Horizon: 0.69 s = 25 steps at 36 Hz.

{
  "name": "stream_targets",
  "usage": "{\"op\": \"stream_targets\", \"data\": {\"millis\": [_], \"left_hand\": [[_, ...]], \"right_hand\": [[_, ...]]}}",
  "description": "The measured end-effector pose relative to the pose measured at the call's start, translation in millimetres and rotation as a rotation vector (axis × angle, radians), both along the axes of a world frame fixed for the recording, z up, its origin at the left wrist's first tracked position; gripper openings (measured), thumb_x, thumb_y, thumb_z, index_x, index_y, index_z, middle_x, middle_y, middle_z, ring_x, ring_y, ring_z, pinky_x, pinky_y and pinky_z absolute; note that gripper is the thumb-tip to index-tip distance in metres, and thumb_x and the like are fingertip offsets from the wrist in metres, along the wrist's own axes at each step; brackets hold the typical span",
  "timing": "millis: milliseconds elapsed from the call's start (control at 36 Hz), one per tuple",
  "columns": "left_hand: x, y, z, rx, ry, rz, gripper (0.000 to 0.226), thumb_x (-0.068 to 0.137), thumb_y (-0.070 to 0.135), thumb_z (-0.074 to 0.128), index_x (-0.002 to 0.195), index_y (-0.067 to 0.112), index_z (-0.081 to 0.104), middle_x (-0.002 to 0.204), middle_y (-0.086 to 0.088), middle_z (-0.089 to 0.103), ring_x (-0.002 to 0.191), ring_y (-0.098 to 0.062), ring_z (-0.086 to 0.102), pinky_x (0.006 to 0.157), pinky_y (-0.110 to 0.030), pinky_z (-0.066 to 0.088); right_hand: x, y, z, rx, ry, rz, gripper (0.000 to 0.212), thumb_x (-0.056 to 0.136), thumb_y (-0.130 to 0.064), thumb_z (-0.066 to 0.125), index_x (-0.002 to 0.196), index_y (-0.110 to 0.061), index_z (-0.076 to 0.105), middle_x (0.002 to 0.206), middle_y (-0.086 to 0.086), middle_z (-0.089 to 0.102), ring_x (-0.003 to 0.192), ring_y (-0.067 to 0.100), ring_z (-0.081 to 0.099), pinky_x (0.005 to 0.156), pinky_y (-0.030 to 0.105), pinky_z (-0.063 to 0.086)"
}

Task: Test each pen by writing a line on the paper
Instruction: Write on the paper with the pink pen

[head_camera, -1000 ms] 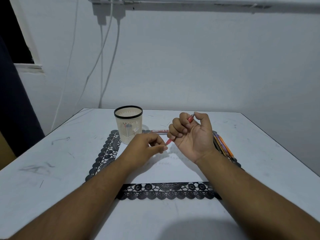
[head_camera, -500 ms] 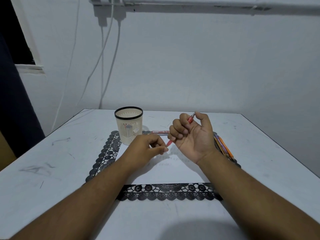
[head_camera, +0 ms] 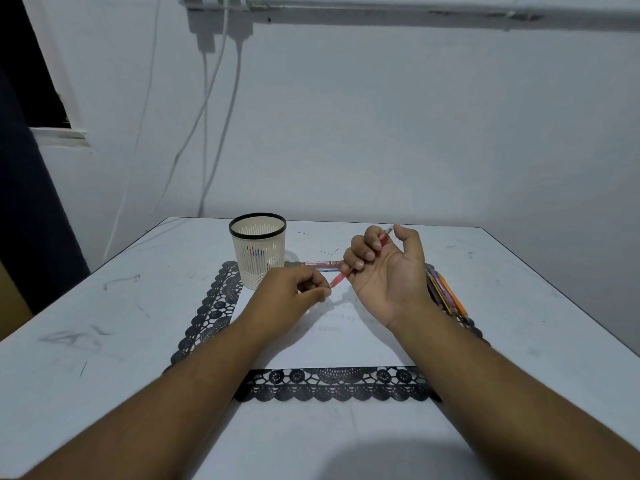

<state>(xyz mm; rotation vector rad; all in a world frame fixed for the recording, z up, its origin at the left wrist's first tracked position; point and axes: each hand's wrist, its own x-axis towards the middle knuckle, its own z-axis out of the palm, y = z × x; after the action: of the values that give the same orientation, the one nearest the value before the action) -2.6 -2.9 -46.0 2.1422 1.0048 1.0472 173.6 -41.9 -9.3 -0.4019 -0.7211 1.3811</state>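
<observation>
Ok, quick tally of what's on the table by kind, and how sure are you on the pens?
Pen in hand: 1, the red pen, gripped by the right hand, its tip pinched by the left hand
Pen lying behind the hands: 1
Bundle of pens at right: several, count unclear
Mesh cup: 1, some pens inside
Paper: 1
Black lace mat: 1
Total: 6 entries

right hand [head_camera: 388, 271] palm-up, fingers curled, left hand [head_camera: 294, 299] pinching

We are seeing a red pen [head_camera: 360, 259], a cream slotted cup [head_camera: 258, 252] with black rim, a black lace-patterned mat [head_camera: 332, 384], white paper [head_camera: 332, 344], and orange and purple pens [head_camera: 446, 296] at right.
</observation>
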Motion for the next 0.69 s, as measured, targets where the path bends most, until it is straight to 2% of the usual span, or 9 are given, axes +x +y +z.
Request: {"op": "stream_targets", "data": {"millis": [56,250,417,556,694], "left_hand": [[-0.6,0.3,-0.1,0.005,0.001,-0.008,0.014,0.088,0.017,0.079,0.079,0.027,0.075,0.077,0.008,0.072,0.072,-0.003,0.063,0.071,-0.02,0.046],[-0.4,0.8,-0.8,-0.001,0.0,-0.008,0.017,0.088,0.017,0.079,0.078,0.029,0.074,0.077,0.009,0.072,0.072,-0.004,0.063,0.071,-0.023,0.047],[-0.2,-2.4,1.8,0.004,0.014,-0.019,0.016,0.089,0.016,0.078,0.078,0.028,0.074,0.076,0.01,0.072,0.07,0.001,0.061,0.066,-0.011,0.043],[-0.8,-2.0,1.7,0.004,0.011,-0.023,0.023,0.089,0.016,0.078,0.075,0.033,0.071,0.073,0.015,0.07,0.069,0.001,0.06,0.065,-0.011,0.041],[-0.4,-2.0,-0.2,-0.024,0.005,-0.033,0.015,0.089,0.016,0.078,0.079,0.026,0.075,0.074,0.011,0.071,0.068,0.002,0.058,0.066,-0.013,0.042]], "right_hand": [[0.9,0.0,0.8,0.008,0.002,-0.001,0.032,0.085,-0.04,0.044,0.064,-0.017,0.036,0.065,0.001,0.026,0.059,0.018,0.025,0.063,0.035,0.029],[1.8,-0.4,-0.5,0.038,-0.025,0.019,0.031,0.086,-0.037,0.042,0.064,-0.018,0.033,0.064,0.001,0.023,0.067,0.02,0.015,0.061,0.034,0.029],[3.2,-0.4,-0.7,0.059,-0.064,0.04,0.03,0.085,-0.037,0.042,0.063,-0.018,0.032,0.063,0.001,0.024,0.066,0.02,0.015,0.062,0.034,0.028],[4.0,-0.5,-2.0,0.098,-0.102,0.061,0.031,0.083,-0.039,0.046,0.063,-0.018,0.034,0.062,0.001,0.025,0.066,0.021,0.015,0.062,0.035,0.026],[4.2,-0.7,-1.9,0.092,-0.107,0.076,0.033,0.087,-0.039,0.043,0.064,-0.017,0.035,0.064,0.002,0.023,0.066,0.02,0.016,0.064,0.036,0.023]]}}
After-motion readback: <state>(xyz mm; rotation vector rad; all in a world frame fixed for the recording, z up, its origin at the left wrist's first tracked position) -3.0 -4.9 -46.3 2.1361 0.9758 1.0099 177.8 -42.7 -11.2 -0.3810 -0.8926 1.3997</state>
